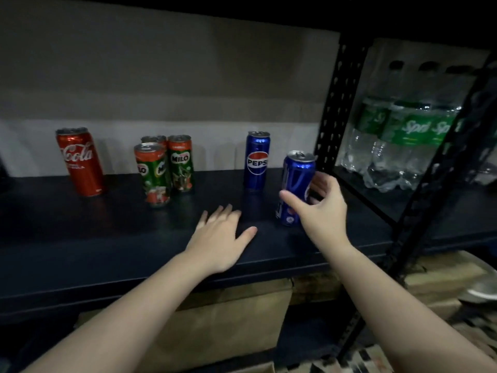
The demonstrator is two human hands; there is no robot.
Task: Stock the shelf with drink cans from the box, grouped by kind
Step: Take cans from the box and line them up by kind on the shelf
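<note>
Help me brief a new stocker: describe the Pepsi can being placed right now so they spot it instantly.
On the dark shelf, look right, near the black upright post. Two blue Pepsi cans are there; it is the nearer, tilted can, gripped by the right hand, not the upright one behind it.

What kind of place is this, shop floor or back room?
Probably a stockroom or shop storage area. A dark metal rack shelf holds drink cans grouped by brand, a shrink-wrapped pack of Sprite bottles sits in the next bay, and cardboard boxes sit below.
</note>
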